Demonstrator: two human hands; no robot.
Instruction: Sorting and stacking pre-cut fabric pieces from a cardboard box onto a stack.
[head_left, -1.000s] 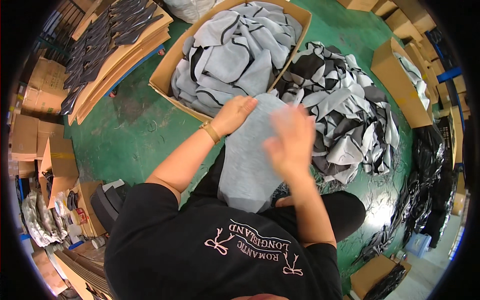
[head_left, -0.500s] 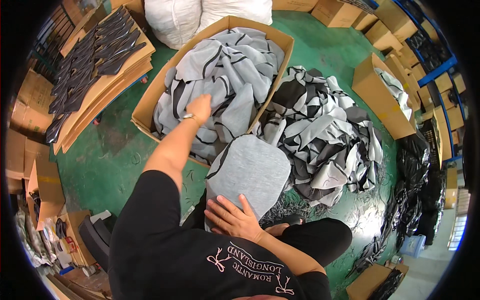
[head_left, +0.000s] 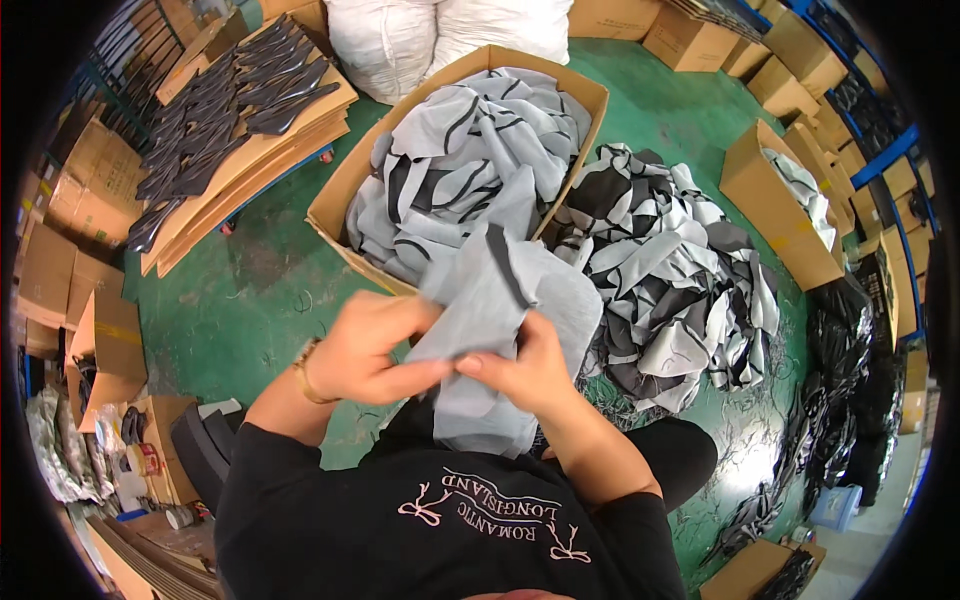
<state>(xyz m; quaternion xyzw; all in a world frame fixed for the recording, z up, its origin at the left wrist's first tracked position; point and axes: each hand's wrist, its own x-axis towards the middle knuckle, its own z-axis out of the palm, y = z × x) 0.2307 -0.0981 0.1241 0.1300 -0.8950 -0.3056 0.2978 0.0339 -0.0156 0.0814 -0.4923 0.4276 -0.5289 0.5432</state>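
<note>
A limp grey fabric piece (head_left: pixel 470 290) with a black edge strip hangs between my two hands, over my lap. My left hand (head_left: pixel 385 345), with a band on its wrist, pinches the cloth at its left side and is slightly smeared by motion. My right hand (head_left: pixel 522 366) grips the same piece with thumb and fingers closed on it. Underneath lies a flat grey fabric piece (head_left: pixel 575 300) with rounded corners, partly covered by the held one. Just beyond my hands stands a large open cardboard box (head_left: pixel 335 235), filled with loose grey black-edged fabric pieces (head_left: pixel 465 150).
Right of the box, a heap of grey and black fabric pieces (head_left: pixel 665 290) lies on the green floor (head_left: pixel 270 310) among dark scraps. Stacked cardboard sheets (head_left: pixel 270 150) carrying dark flat pieces stand at the left. White sacks (head_left: pixel 385 45) sit behind the box; black plastic bags (head_left: pixel 835 340) lie right.
My left hand has come back from the box to my lap with a grey fabric piece. My right hand has lifted off the flat piece and now grips the cloth too.
</note>
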